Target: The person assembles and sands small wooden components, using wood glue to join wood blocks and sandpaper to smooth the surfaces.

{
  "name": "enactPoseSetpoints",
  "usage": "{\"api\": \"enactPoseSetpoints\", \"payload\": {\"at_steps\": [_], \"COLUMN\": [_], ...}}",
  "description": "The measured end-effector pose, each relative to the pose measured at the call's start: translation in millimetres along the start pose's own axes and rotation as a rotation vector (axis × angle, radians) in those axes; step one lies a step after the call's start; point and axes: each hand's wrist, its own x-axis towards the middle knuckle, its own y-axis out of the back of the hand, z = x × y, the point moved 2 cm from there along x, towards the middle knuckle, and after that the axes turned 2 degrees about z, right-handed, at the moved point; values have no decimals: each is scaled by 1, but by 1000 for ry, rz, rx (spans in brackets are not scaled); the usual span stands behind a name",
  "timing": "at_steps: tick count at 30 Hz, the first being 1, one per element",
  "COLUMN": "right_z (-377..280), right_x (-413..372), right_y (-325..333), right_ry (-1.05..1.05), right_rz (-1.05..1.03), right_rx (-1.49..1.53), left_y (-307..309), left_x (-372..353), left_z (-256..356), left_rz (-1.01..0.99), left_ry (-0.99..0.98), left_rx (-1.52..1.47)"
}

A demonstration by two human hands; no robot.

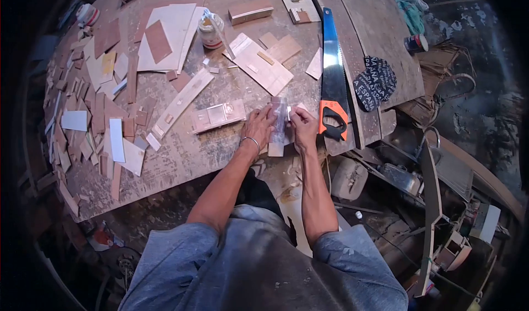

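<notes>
The left hand (258, 128) and the right hand (304, 127) are apart, working on either side of a narrow strip (276, 148) near the front edge of the table (182, 167). The strip lies between the hands, pointing away from the person; its far part looks darker and glossy, its near end is bare pale wood. The left hand has its fingers extended onto the strip's left side; whether it grips or only presses cannot be told. A thin bracelet (251, 141) circles that wrist. The right hand pinches a small pale chip (289, 111) between thumb and fingers, just beside the strip's right edge; contact between the two cannot be confirmed. Just left of the left hand sits a small wooden box (219, 116), with a long batten (182, 101) slanting beyond it. Ahead of the hands lies a board (259, 68) bearing small sticks, with a jar (211, 36) near its far left corner. Right of the right hand lies a saw (332, 63), orange handle toward the person, with a black lettered cloth (375, 84) beside it. Offcuts (99, 118) cover the table's left side, many overlapping.
</notes>
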Motion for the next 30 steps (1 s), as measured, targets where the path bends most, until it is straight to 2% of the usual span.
{"api": "enactPoseSetpoints", "payload": {"at_steps": [1,4,8,11,14,20,23,27,30], "right_z": [-11,-8,3,0,-16,3,3,-1,8], "right_x": [-11,-11,8,16,20,35,-8,22,-5], "right_y": [-4,5,4,-10,-32,-39,-33,-44,-35], "right_ry": [-70,-97,142,525,605,540,539,618,506], "right_rz": [-26,-106,-51,1,-69,-162,-99,-36,-52], "right_rx": [179,142,-431,-886,-959,-1325,-1240,-1207,-1189], "left_y": [-4,-10,-8,-10,-10,-7,-14,-10,-14], "left_x": [1,-1,-4,-3,-2,-5,-2,-1,-1], "left_z": [-4,-8,-7,-7,-7,-6,-12,-12,-11], "left_rz": [5,36,82,70,54,46,69,12,56], "left_ry": [-7,-1,-28,-15,3,20,25,23,20], "left_rx": [-15,-32,-60,-55,-50,-32,-44,-73,-33]}}
